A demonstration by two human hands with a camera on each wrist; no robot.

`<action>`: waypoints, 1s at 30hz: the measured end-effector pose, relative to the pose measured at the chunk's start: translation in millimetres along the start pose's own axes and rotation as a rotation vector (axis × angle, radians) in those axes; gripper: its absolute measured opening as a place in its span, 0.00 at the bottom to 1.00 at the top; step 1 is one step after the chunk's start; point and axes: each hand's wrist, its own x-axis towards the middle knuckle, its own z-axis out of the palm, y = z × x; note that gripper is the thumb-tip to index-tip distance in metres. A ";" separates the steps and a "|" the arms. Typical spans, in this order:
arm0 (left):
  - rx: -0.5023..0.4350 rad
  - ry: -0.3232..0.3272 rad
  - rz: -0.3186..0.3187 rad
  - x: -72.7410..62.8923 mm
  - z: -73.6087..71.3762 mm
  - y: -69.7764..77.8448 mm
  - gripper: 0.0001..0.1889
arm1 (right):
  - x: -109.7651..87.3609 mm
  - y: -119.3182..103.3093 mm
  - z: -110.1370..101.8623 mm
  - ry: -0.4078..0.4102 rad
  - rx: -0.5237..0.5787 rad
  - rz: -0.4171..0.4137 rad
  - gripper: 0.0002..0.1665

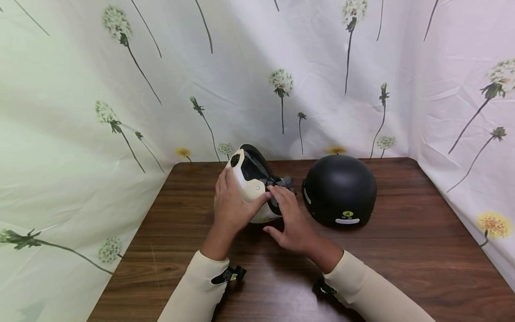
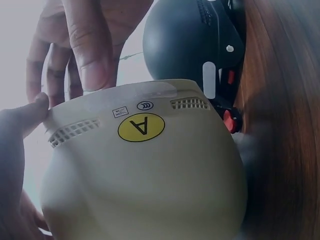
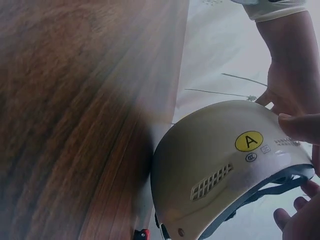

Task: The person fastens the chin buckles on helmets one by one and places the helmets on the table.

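Note:
A cream-white helmet (image 1: 252,189) rests tilted on the table, its dark lined opening turned up and to the right. My left hand (image 1: 234,203) grips the shell from the left, fingers spread over the side and thumb at the rim. Over the right part of the opening, my right hand (image 1: 295,226) reaches in with extended fingers close to the rim and dark straps (image 1: 273,182), its thumb held apart. A yellow "A" sticker (image 2: 141,127) and vent grilles (image 3: 212,182) mark the shell in the wrist views. The helmet's inside is partly hidden by the hands.
A matte black helmet (image 1: 339,190) stands dome up, just right of the white one. Both are on a dark wood-grain table (image 1: 406,250). Behind and beside it hangs a white flower-print cloth (image 1: 249,80).

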 end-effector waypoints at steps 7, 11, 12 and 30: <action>-0.095 -0.013 -0.032 -0.8 -2.1 -2.1 0.66 | -2.9 7.5 -2.3 0.009 -0.041 0.053 0.66; -0.126 -0.020 -0.025 -1.1 -3.2 -6.7 0.62 | -6.0 11.9 -3.6 0.014 -0.023 0.091 0.66; -0.129 -0.019 -0.018 -1.0 -3.0 -8.1 0.61 | -6.4 12.6 -3.9 0.020 -0.016 0.098 0.66; -0.220 0.016 -0.024 2.8 -5.9 -18.1 0.53 | -1.6 21.9 -6.0 0.083 0.001 0.203 0.59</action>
